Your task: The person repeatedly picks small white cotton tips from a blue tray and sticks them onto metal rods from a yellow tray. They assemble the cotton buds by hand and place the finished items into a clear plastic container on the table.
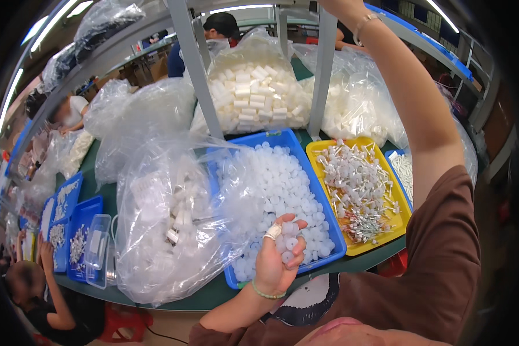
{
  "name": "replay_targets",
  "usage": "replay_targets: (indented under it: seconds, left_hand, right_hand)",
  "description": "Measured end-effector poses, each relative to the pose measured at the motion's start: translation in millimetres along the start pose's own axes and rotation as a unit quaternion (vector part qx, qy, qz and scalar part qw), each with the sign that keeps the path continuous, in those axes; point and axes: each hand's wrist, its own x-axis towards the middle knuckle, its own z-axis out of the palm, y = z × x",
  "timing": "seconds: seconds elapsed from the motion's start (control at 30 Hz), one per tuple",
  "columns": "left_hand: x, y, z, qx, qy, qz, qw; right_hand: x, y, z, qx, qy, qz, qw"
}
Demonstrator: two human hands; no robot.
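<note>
My left hand is curled round several small translucent white plastic caps, with a pale wrapping on one finger. It is over the near edge of a blue tray heaped with similar caps. My right arm stretches up and away; only part of my right hand shows at the top edge, near the grey metal frame, and its fingers are out of sight. To the right of the blue tray, a yellow tray holds many small white-stemmed parts with translucent heads.
A large clear plastic bag of white parts overlaps the blue tray's left side. Behind stand grey posts and open bags of white cylinders. Smaller blue trays and a clear box lie left. Another person works there.
</note>
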Motion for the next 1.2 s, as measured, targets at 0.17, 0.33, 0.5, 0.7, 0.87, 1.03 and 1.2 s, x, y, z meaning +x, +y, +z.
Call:
replay_targets:
  seconds: [0.17,0.33,0.5,0.7,0.87,1.03,1.2]
  left_hand:
    - [1,-9,5,0.031,-0.012,-0.019,0.999]
    - [1,-7,4,0.031,-0.015,-0.014,0.999]
    - [0,-6,3,0.06,-0.033,-0.023,0.997]
    - [-3,-5,7,0.089,-0.028,-0.019,0.995]
    - [-3,-2,8,0.085,-0.021,-0.016,0.996]
    - [-3,2,6,0.11,0.0,-0.021,0.994]
    - [-4,6,2,0.108,0.001,-0.026,0.994]
  right_hand:
    - [-187,53,47,0.21,-0.547,-0.206,0.784]
    - [-284,51,87,0.159,-0.607,-0.135,0.767]
    - [-289,43,107,0.136,-0.598,-0.157,0.774]
    - [-296,36,121,0.12,-0.562,-0.244,0.781]
    - [-287,37,126,0.087,-0.584,-0.28,0.757]
    - [-293,50,132,0.099,-0.567,-0.307,0.758]
    - [-283,45,117,0.205,-0.565,-0.211,0.771]
